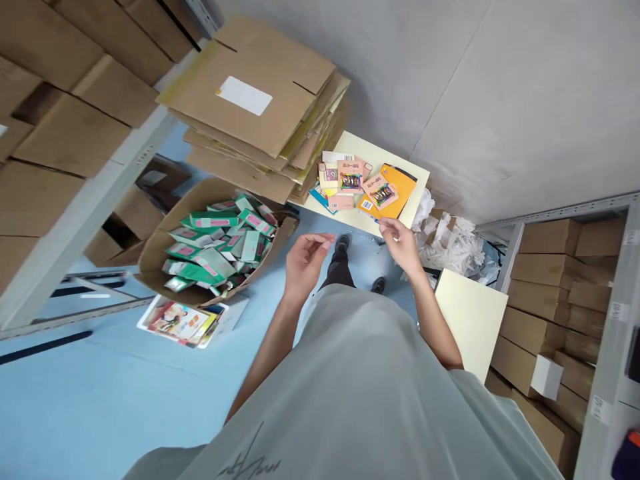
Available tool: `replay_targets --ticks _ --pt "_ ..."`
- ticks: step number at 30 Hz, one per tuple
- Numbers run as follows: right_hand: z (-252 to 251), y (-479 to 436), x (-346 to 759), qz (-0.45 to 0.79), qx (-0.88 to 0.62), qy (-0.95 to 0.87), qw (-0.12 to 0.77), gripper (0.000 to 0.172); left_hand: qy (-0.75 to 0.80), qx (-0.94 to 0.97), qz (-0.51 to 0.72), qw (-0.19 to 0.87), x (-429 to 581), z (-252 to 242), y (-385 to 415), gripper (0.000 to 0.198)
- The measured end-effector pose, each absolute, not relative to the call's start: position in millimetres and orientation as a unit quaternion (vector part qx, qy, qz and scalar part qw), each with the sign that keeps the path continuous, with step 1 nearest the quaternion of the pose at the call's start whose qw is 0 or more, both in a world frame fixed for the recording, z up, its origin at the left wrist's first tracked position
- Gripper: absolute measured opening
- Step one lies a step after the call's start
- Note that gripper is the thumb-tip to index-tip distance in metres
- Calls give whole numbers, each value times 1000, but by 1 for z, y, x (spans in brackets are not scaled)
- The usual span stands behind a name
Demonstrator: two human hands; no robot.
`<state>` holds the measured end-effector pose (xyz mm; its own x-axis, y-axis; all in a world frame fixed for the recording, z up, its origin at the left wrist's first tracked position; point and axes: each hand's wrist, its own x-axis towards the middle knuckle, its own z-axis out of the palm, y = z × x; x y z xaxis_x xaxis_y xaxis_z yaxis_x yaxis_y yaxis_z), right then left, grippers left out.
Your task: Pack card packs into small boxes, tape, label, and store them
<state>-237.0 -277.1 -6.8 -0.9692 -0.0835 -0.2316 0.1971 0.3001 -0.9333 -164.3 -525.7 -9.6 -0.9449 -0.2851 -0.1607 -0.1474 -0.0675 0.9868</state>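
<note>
My left hand (306,261) is raised in front of my body, its thumb and fingertips brought together in a pinch. Anything between those fingertips is too small to make out. On the other side, my right hand (401,245) is also closed, fingers bent toward the thumb, close to the front edge of a cream table (413,193). What it may hold cannot be made out. Just beyond my hands, pink packets with colourful pictures (350,176) lie on that table. Another pink packet (380,191) rests on an orange book (400,183).
Flattened cardboard boxes (260,87) are stacked at the table's left. Below them a carton (150,253) holds many green-and-pink boxes (215,263). Magazines (175,320) lie on the blue floor. Crumpled white paper (460,243), a second cream tabletop (470,320) and shelved cartons (547,237) are at right.
</note>
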Motion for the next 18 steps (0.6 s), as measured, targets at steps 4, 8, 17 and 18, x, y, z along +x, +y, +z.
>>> replay_targets --ticks 4,8,17,18 --pt "-32 -319 -295 -570 43 805 159 36 -685 126 -717 -26 -237 -47 -558 35" --pt "-52 -351 -333 -543 76 811 203 32 -753 107 -639 -109 -310 -81 -584 7" --pt "-81 -395 -364 -489 92 824 271 30 -923 -29 -304 -236 -449 -138 -593 97" --pt "-83 -396 -367 -483 92 826 276 30 -922 -36 -294 -250 -457 -146 -592 102"
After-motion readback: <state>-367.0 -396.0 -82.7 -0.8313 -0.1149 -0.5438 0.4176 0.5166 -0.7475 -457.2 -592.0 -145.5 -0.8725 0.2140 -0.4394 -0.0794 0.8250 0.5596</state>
